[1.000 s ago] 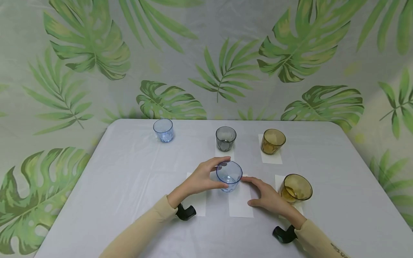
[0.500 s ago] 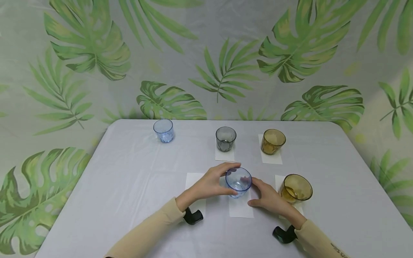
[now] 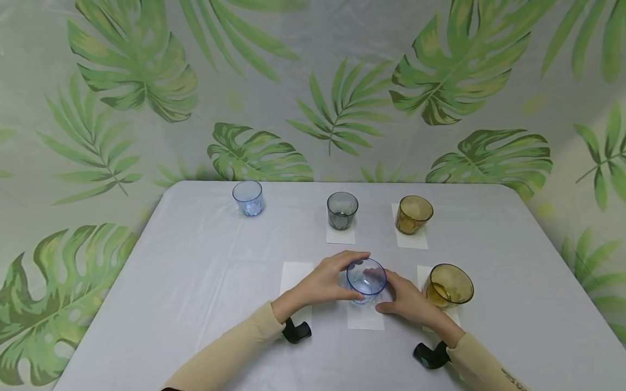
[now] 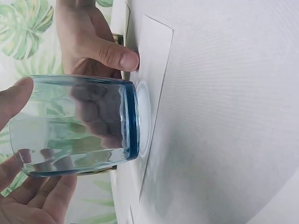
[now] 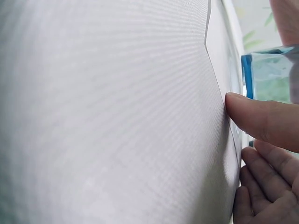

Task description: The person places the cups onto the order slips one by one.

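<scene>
My left hand (image 3: 326, 279) grips a clear blue glass (image 3: 365, 278) near its rim, with the thumb on the near side and fingers on the far side. The glass is upright, its base very close above a white paper rectangle (image 3: 365, 320); a bright ring shows on the paper (image 4: 156, 46) under it in the left wrist view. My right hand (image 3: 408, 298) rests at the right of the glass, fingers loosely bent and thumb apart from it. Whether a right fingertip touches the glass is hard to tell.
An amber glass (image 3: 455, 282) stands just right of my right hand. Farther back are another amber glass (image 3: 414, 214) and a grey glass (image 3: 342, 210) on papers, and a blue glass (image 3: 248, 198) at the back left. A paper (image 3: 295, 274) lies beneath my left forearm.
My left hand has carried the blue glass right and toward the near side, over the middle paper and up to my right hand. The right hand has hardly moved.
</scene>
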`<state>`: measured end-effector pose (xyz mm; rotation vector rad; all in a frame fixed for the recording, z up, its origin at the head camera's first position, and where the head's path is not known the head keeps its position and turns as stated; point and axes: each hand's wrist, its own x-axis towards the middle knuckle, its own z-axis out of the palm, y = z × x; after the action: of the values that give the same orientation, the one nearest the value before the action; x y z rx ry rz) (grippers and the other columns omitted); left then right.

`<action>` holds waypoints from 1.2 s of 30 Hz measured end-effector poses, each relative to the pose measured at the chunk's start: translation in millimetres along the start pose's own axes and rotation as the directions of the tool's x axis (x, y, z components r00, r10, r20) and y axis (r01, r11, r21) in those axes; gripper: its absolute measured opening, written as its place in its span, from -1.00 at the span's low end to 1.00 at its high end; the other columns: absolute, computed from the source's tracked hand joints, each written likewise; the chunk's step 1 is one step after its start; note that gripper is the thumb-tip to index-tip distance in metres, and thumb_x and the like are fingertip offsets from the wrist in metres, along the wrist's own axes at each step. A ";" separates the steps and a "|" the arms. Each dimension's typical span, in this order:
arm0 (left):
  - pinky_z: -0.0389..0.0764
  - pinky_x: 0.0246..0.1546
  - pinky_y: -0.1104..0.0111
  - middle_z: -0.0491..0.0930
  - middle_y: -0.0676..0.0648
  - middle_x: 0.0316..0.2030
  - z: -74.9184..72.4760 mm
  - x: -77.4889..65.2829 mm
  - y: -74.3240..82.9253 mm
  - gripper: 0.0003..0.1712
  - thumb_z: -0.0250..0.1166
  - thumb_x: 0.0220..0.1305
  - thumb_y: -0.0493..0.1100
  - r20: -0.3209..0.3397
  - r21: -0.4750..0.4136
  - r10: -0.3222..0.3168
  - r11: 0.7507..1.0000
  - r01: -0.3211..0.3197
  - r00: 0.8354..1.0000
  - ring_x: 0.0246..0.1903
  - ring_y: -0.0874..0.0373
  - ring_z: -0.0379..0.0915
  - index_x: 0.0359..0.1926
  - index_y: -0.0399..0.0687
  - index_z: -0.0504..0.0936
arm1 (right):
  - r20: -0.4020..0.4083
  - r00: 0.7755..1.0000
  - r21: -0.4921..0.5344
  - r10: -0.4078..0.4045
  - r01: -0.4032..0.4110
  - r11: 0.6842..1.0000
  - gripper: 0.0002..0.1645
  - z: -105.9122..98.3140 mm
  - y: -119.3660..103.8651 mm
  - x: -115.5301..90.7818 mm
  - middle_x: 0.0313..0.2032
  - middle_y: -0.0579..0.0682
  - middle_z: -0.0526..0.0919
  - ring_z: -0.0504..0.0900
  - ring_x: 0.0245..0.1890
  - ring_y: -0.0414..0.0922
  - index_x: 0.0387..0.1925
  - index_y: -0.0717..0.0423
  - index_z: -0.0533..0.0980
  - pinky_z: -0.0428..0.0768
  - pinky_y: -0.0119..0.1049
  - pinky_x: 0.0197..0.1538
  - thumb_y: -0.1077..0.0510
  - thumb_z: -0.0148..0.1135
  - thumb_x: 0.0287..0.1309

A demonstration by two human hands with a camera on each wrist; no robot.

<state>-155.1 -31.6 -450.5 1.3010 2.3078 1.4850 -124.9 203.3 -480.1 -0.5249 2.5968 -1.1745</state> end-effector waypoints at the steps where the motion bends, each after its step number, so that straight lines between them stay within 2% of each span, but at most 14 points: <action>1: 0.39 0.19 0.39 0.40 -0.17 0.22 0.6 0.0 -0.4 -0.09 0.56 -0.08 -0.25 -0.001 0.013 0.001 1.000 -0.001 1.000 0.18 0.04 0.36 0.31 -0.26 0.33 | 0.001 1.000 -0.004 0.000 0.000 1.000 -0.12 -0.1 -0.2 0.0 0.26 0.36 0.32 0.22 0.28 0.32 0.27 0.24 0.34 0.19 0.30 0.25 0.22 0.51 -0.14; 10: 0.39 0.17 0.41 0.42 -0.12 0.20 4.3 -0.6 -3.2 -0.08 0.57 -0.10 -0.20 -0.001 0.098 0.033 0.995 -0.032 0.999 0.15 0.09 0.36 0.30 -0.26 0.35 | 0.000 1.000 -0.015 0.028 -0.028 0.999 -0.09 -0.2 -2.3 -0.9 0.24 0.38 0.33 0.24 0.27 0.31 0.27 0.35 0.30 0.22 0.27 0.26 0.22 0.51 -0.13; 16: 0.38 0.18 0.40 0.40 -0.11 0.21 6.6 -1.7 -4.4 -0.07 0.57 -0.09 -0.19 0.008 0.104 0.028 0.994 -0.029 1.000 0.17 0.13 0.32 0.32 -0.22 0.33 | 0.015 0.997 -0.036 0.079 -0.079 0.996 -0.03 -0.9 -3.9 -0.4 0.24 0.41 0.32 0.24 0.27 0.33 0.29 0.43 0.23 0.23 0.27 0.25 0.20 0.50 -0.12; 26: 0.34 0.21 0.40 0.36 -0.11 0.22 6.7 -1.7 -5.2 -0.05 0.56 -0.05 -0.16 0.027 0.123 0.032 0.992 -0.036 0.999 0.19 0.10 0.32 0.34 -0.22 0.28 | 0.011 0.999 -0.033 0.052 -0.052 0.998 -0.06 -2.0 -3.9 -0.4 0.25 0.40 0.31 0.22 0.27 0.34 0.29 0.36 0.26 0.20 0.28 0.26 0.21 0.49 -0.14; 36: 0.33 0.23 0.39 0.34 -0.13 0.23 7.0 -1.9 -6.8 -0.02 0.54 -0.03 -0.16 0.053 0.122 0.037 0.992 -0.043 0.998 0.20 0.03 0.30 0.36 -0.24 0.23 | 0.019 0.997 0.002 0.080 -0.080 0.997 0.02 -2.2 -5.6 -2.9 0.26 0.44 0.26 0.17 0.29 0.35 0.30 0.49 0.18 0.17 0.28 0.27 0.15 0.49 -0.11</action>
<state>-154.5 -29.1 -460.1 1.4061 2.3878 1.3229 -121.8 202.5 -474.2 -0.4254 2.5744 -1.1416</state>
